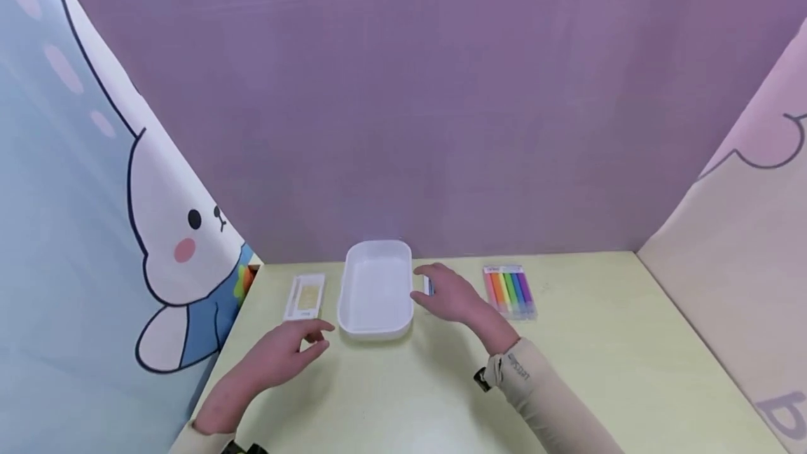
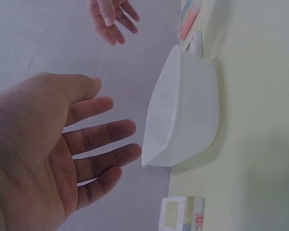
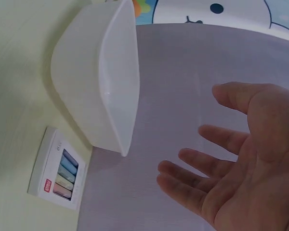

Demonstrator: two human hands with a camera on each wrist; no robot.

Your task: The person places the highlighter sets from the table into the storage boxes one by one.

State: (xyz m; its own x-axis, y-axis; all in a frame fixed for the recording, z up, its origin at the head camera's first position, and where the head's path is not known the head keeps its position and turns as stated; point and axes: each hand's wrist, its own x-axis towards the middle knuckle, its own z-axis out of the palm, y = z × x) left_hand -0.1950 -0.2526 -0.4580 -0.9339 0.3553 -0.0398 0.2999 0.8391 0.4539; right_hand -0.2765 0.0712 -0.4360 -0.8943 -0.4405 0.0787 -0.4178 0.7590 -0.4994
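A white plastic tray (image 1: 376,293) with raised walls stands on the table near its back edge. My left hand (image 1: 286,352) hovers at the tray's near left, fingers relaxed and apart; in the left wrist view its fingertips overlap the tray's rim. On the other side my right hand (image 1: 449,293) hovers with spread, gently bent fingers and holds nothing. Partly hidden beneath it lies a small white box of coloured chalk sticks (image 3: 65,174), showing pastel colours through a window. A white box with a yellowish window (image 1: 307,296) lies left of the tray, just beyond my left hand.
A clear pack of rainbow-coloured markers (image 1: 509,291) lies to the right of my right hand. The pale table (image 1: 599,342) meets a purple back panel (image 1: 441,125). Printed cloth with a rabbit (image 1: 176,230) hangs at the left, and a pink-and-cream one (image 1: 756,265) at the right.
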